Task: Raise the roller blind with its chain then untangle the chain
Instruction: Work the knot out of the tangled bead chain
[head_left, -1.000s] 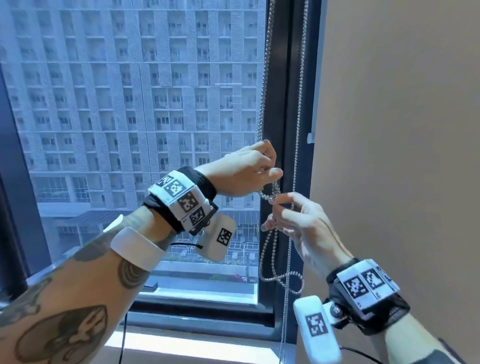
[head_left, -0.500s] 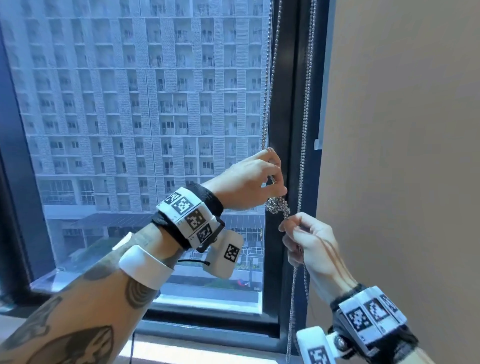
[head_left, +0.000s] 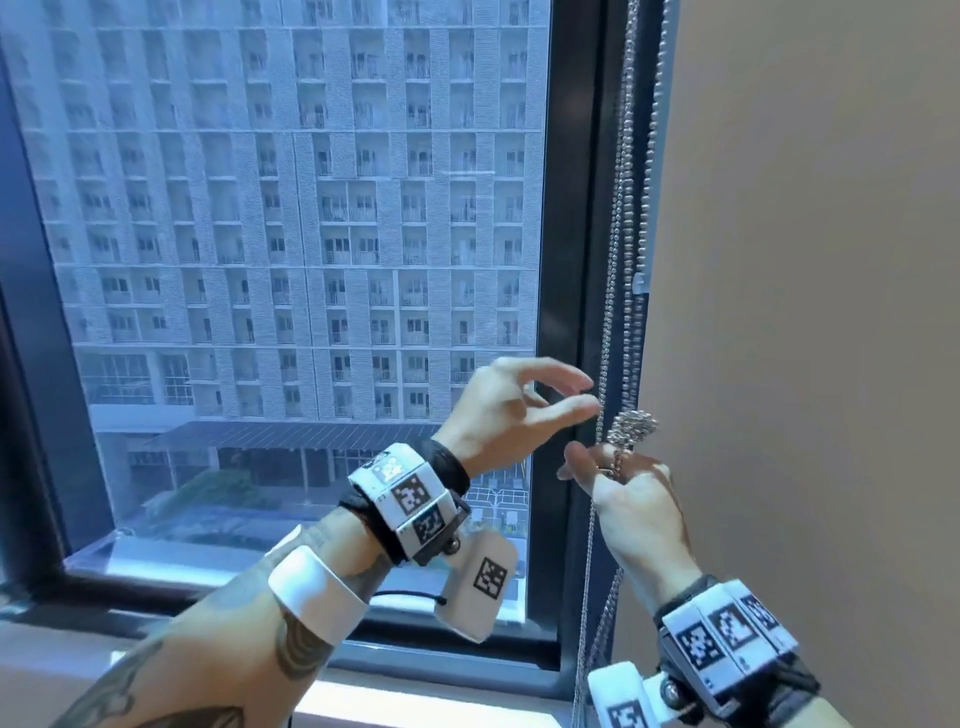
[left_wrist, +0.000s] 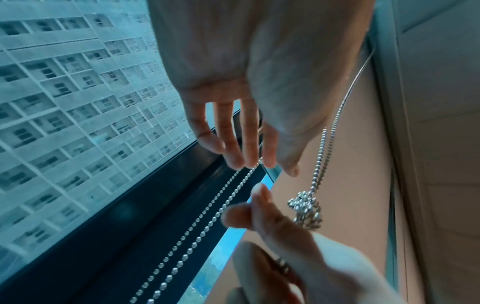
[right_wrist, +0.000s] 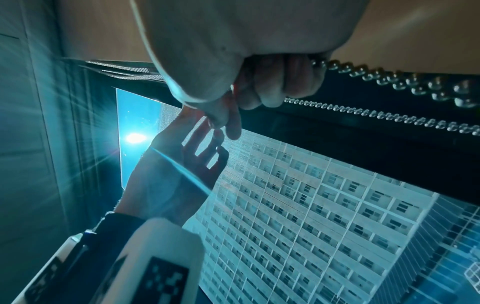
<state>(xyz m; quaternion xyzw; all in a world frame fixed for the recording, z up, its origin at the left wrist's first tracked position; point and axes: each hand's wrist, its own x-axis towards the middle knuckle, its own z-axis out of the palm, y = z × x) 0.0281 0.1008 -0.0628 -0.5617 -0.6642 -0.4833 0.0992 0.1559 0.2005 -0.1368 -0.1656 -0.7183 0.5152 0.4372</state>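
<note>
Silver beads make up the chain (head_left: 631, 218), which hangs in several strands down the dark window frame (head_left: 574, 260), close beside the beige wall (head_left: 810, 312). Partway down, the strands bunch into a tight knot (head_left: 631, 427), a small lump of beads just above the right hand (head_left: 631, 499).

The right hand is raised with its back toward the head camera, and its fingers (head_left: 574, 465) are curled round the chain just under the knot; the right wrist view shows beaded strands running out of the closed fist (right_wrist: 280, 82). Below this hand the chain drops on toward the window sill (head_left: 415, 701).

The left hand (head_left: 511, 410) is up at the same height, to the left of the knot and apart from it. Its fingers are released, spread and nearly straight, with the tips close to the hanging strands; in the left wrist view the fingertips (left_wrist: 233, 158) sit right at two strands, though I cannot tell whether they touch. It holds nothing.

Both wrists wear bands with black and white square markers (head_left: 410, 499). Through the glass (head_left: 260, 260) stands a tall pale apartment block.
</note>
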